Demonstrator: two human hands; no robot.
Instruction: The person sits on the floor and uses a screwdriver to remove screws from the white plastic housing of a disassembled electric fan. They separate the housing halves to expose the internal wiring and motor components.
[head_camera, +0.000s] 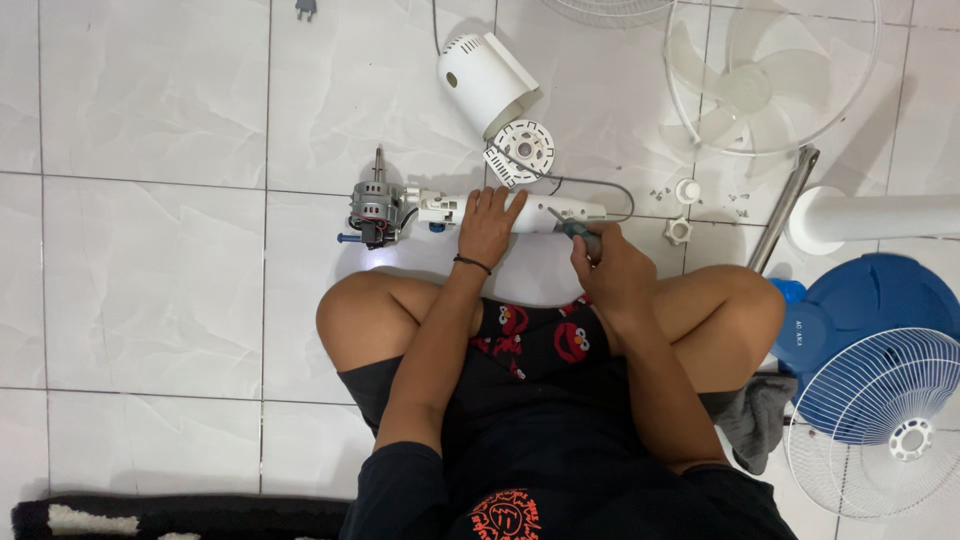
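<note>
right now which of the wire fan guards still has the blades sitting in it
The fan guard at the top right: translucent blades lie inside it. The guard at the bottom right, over the blue base, holds none.
</note>
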